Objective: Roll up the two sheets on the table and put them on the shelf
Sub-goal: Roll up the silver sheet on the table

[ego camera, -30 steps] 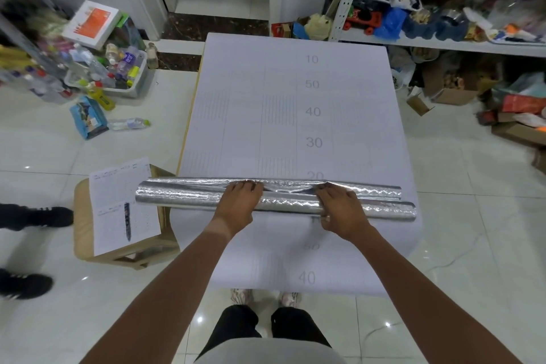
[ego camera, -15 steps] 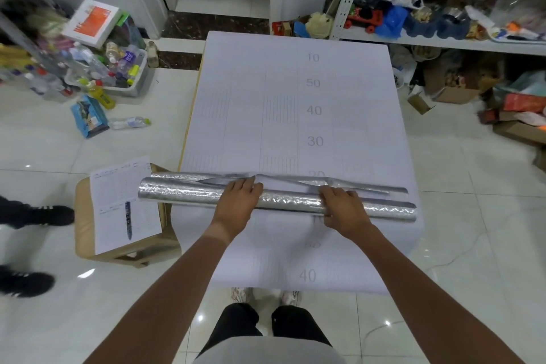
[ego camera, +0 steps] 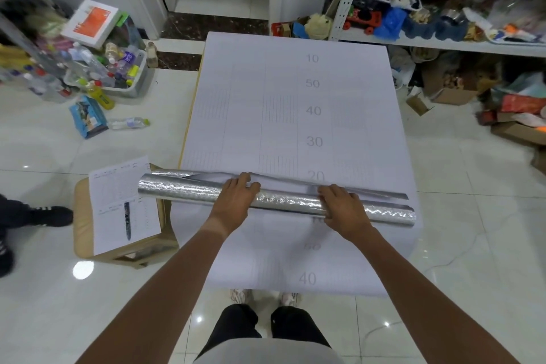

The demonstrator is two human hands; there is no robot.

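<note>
Head view: stool point(ego camera: 88, 248) with paper point(ego camera: 118, 201) left of table point(ego camera: 295, 97); shelf point(ego camera: 443, 44) beyond

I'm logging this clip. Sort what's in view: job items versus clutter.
Job: silver roll; its loose edge; left hand; right hand; table; shelf.
Clutter: stool; form; pen; bottle bin.

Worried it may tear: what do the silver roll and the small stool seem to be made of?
Roll: probably thin foil-faced sheet, shiny and embossed, glinting with a crinkled pattern. Stool: looks like pale wood, matte.
</note>
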